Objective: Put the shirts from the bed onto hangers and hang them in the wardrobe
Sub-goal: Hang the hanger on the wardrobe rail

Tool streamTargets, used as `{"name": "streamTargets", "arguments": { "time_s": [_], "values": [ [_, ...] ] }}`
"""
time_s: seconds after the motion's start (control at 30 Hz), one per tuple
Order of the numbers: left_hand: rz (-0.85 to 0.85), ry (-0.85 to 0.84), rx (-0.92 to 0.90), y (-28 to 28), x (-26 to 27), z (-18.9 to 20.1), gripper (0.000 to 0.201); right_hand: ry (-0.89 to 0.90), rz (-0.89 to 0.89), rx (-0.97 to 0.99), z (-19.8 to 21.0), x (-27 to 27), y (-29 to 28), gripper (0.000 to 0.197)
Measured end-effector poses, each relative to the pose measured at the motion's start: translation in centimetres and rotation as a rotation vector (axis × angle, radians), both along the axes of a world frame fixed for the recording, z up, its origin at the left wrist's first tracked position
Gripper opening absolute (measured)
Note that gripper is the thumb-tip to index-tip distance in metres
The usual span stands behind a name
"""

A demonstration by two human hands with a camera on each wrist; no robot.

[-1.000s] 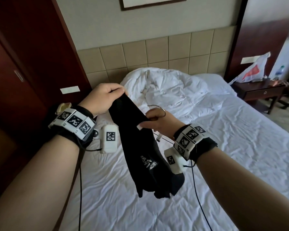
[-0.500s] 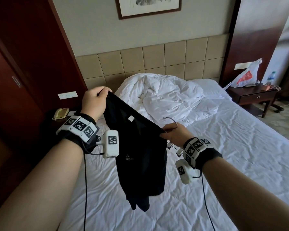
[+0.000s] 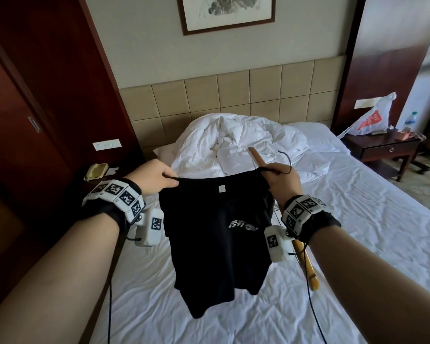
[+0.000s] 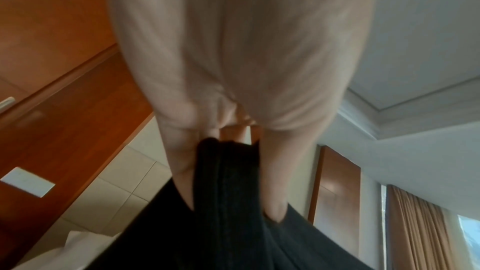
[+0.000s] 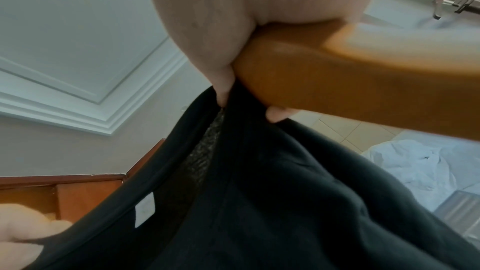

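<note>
Black T-shirt (image 3: 216,234) held up over the bed (image 3: 358,232), collar stretched flat between both hands, white neck label facing the wearer. Hem hangs free, clear of the sheet.

Left hand (image 3: 154,177), at 9 o'clock of the collar: thumb and fingers pinching the neckline edge; the wrist view shows the fabric bunched between them.

Right hand (image 3: 282,181), at 3 o'clock of the collar: doing double duty, nipping the other side of the neckline while gripping a wooden hanger (image 5: 350,81). One hanger arm pokes up toward 11 o'clock past the knuckles, the other trails down toward 5 o'clock below the wrist; wire hook sits just above the hand.

Step in hand, as I judge it: getting the hanger into the neck opening. To do it well:
- keep the collar taut so the opening stays wide;
- feed one hanger arm in through the neck, down into the near shoulder, then tip the other arm in (forcing both at once would likely stretch the collar);
- let the left hand keep the shirt's weight while the right shifts its grip to the hanger alone.

Crumpled white duvet (image 3: 246,145) lies at 12 o'clock by the headboard. Wardrobe not clearly identifiable from here.
</note>
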State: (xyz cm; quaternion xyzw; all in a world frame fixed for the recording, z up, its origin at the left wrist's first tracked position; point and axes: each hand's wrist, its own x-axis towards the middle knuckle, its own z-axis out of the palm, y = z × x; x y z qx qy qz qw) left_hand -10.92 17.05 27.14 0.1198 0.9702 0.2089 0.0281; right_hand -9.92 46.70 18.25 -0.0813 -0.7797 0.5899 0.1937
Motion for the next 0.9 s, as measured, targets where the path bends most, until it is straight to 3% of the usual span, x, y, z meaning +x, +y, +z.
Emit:
{"name": "streamTargets", "arguments": {
  "time_s": [0.13,0.27,0.37,0.5,0.67,0.8,0.9],
  "values": [
    [-0.007,0.038,0.003,0.7,-0.2,-0.2,0.015,0.005,-0.039,0.037,0.9,-0.5,0.8,0.018],
    [-0.022,0.139,0.133,1.3,-0.3,-0.5,0.011,-0.039,-0.044,0.114,1.3,-0.6,1.9,0.012],
    [-0.052,0.165,0.198,1.8,-0.3,-0.5,0.025,-0.08,-0.053,0.149,1.2,-0.6,2.7,0.016],
    [-0.057,0.199,0.138,2.3,-0.4,-0.2,0.048,-0.082,-0.053,0.143,0.9,-0.3,3.3,0.013],
    [-0.027,0.315,0.026,3.1,-0.7,-0.8,0.036,-0.052,-0.069,0.134,1.3,0.1,2.6,0.013],
    [0.113,0.586,0.074,2.9,-0.9,-2.0,0.023,0.045,-0.044,0.07,1.7,0.3,1.4,0.011],
    [0.214,0.702,0.134,2.6,-0.8,-2.3,0.024,0.14,-0.017,0.059,2.1,0.3,0.6,0.019]
  ]
}}
